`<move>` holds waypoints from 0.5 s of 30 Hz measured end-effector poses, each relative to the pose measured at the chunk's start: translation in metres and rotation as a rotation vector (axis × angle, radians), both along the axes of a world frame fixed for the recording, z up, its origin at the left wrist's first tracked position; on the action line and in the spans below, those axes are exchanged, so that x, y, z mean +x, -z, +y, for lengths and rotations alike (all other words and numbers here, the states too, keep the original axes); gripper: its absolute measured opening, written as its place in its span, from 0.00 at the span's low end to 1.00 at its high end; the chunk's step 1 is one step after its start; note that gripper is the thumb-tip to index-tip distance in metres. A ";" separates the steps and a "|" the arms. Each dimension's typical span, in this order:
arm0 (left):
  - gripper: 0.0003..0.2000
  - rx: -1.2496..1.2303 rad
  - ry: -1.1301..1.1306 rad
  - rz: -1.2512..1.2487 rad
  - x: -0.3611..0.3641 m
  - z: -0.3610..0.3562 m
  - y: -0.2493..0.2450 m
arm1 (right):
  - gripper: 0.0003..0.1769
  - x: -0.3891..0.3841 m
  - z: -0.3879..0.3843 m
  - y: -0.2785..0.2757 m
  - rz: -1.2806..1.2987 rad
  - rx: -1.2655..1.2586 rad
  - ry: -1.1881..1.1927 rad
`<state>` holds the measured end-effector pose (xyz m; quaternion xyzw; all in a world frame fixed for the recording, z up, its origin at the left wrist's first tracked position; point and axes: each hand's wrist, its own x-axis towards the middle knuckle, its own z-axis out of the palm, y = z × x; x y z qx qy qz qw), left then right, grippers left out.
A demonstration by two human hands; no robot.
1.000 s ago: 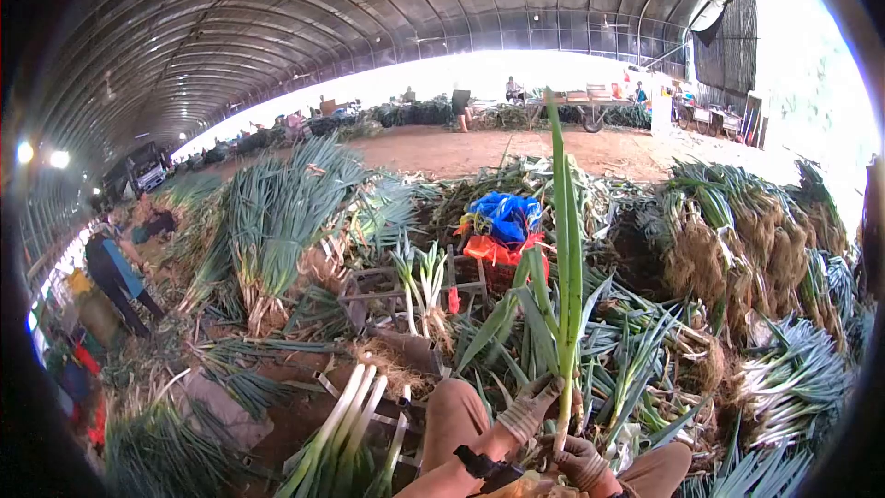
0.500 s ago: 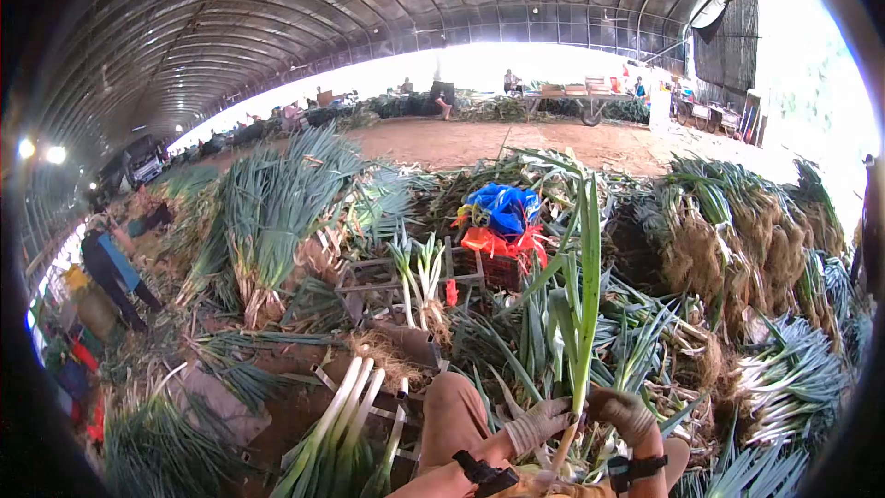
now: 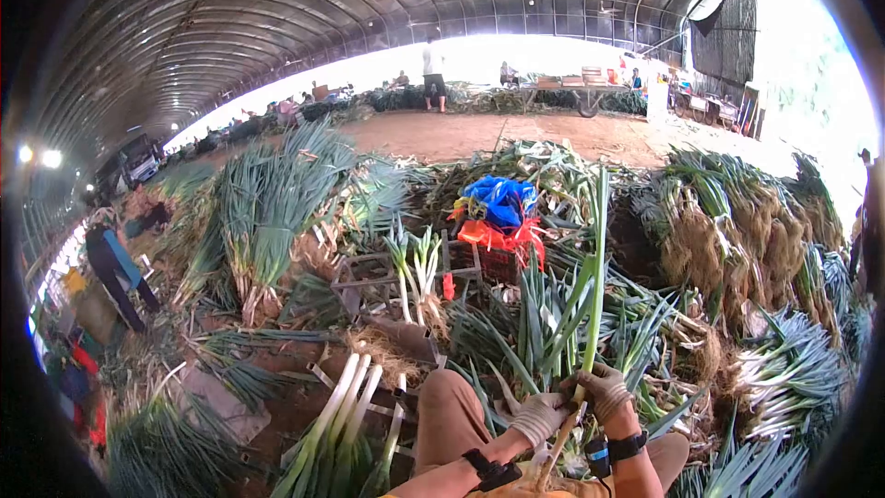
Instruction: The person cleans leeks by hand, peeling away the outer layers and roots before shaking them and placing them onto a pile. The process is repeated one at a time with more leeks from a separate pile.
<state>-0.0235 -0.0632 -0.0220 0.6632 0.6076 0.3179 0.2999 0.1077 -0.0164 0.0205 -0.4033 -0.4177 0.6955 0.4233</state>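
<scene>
A long green onion stands nearly upright in front of me, its green leaves up and its pale stem running down toward my lap. My right hand, in a light work glove, is closed around the stem just under the leaves. Close beside it, my gloved left hand is also closed at the stem, slightly lower; the fingertips are partly hidden. One leaf splays off to the left. Several trimmed green onions with white stems lie left of my knee.
Root-on green onions are heaped at right, with white-stemmed ones below. A bundle stands at left. Ahead are a metal frame and a crate with red and blue bags. A person bends at far left.
My right hand has moved left and up onto the stem, close to my left hand. The onion's top has shifted right, and one leaf spreads away. A distant person now stands upright.
</scene>
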 end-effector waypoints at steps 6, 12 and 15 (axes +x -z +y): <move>0.16 0.099 -0.038 0.112 0.018 -0.008 -0.002 | 0.10 0.006 0.012 0.020 -0.252 0.080 0.179; 0.17 0.108 0.001 -0.025 0.016 -0.001 0.020 | 0.10 0.004 0.002 0.004 -0.228 -0.005 0.246; 0.16 0.099 0.026 -0.028 0.019 0.001 0.024 | 0.10 0.003 -0.002 0.000 -0.282 0.012 0.271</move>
